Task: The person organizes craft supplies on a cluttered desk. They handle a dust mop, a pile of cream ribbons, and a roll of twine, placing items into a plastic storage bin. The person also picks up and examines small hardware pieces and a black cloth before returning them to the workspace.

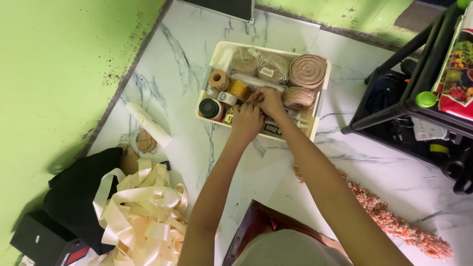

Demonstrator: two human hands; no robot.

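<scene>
A cream plastic tray sits on the white marble floor, packed with craft supplies. Both my hands reach into its near side. My left hand rests over small items at the tray's front edge, fingers curled. My right hand is just beyond it, fingers bent around something small in the middle of the tray; what it is stays hidden. Around the hands lie a roll of burlap ribbon, a gold thread spool, a brown tape roll and a black-topped jar.
A heap of cream satin ribbon lies at the lower left beside a black bag and black boxes. A white roll lies near the green wall. A pink fluffy garland runs right. A black cart stands at right.
</scene>
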